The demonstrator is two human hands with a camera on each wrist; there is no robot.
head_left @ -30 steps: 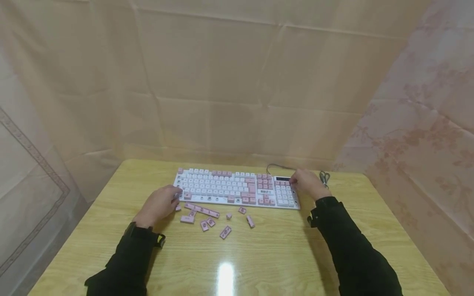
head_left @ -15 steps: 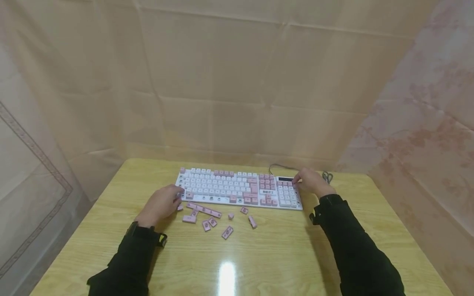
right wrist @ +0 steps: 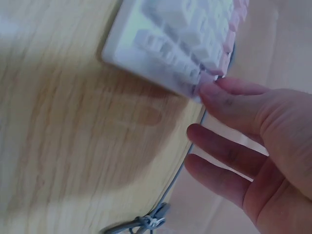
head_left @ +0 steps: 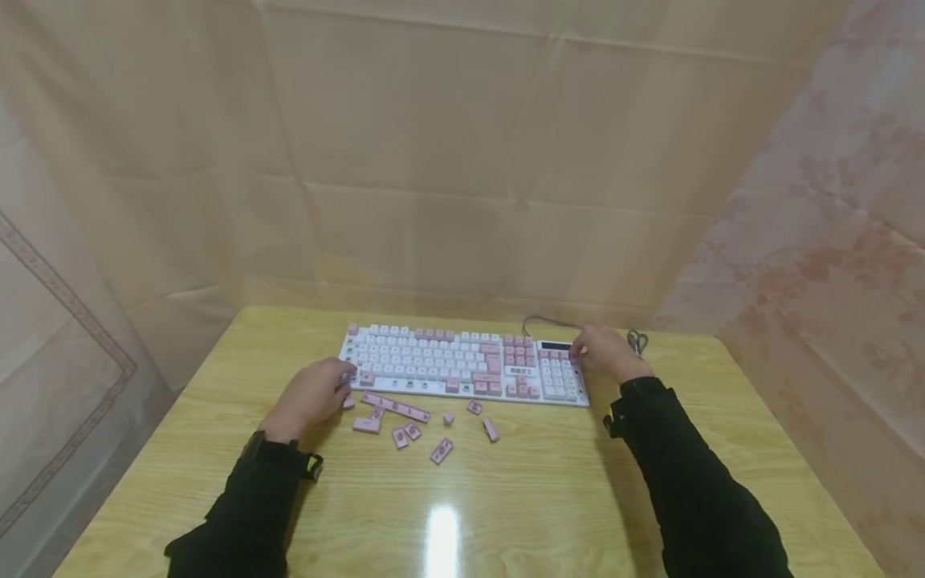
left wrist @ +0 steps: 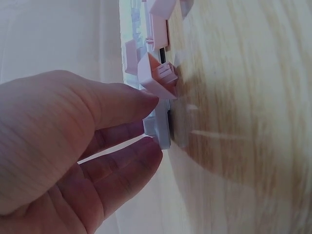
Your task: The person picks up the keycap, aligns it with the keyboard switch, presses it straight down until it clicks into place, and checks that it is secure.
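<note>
1. Pinching the left end of the white keyboard (head_left: 419,365), the left hand (head_left: 307,397) is set with bent fingers about its edge.
2. By the right hand (head_left: 607,355), the keyboard's far right corner is pinched between thumb and forefinger.
3. Between both grips, the keyboard is laid on the table (head_left: 549,498).
4. Right of the left grip, loose pink keycaps (head_left: 394,407) are strewn.
5. Right of the right grip, a bundled cable (right wrist: 153,222) is seen.
6. Beyond both, a beige curtain (head_left: 448,160) is hung.

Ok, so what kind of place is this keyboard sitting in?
Probably a makeshift indoor work corner: a wood-grain table in front of hanging cloth, with a keyboard and loose pink keys on it.
</note>
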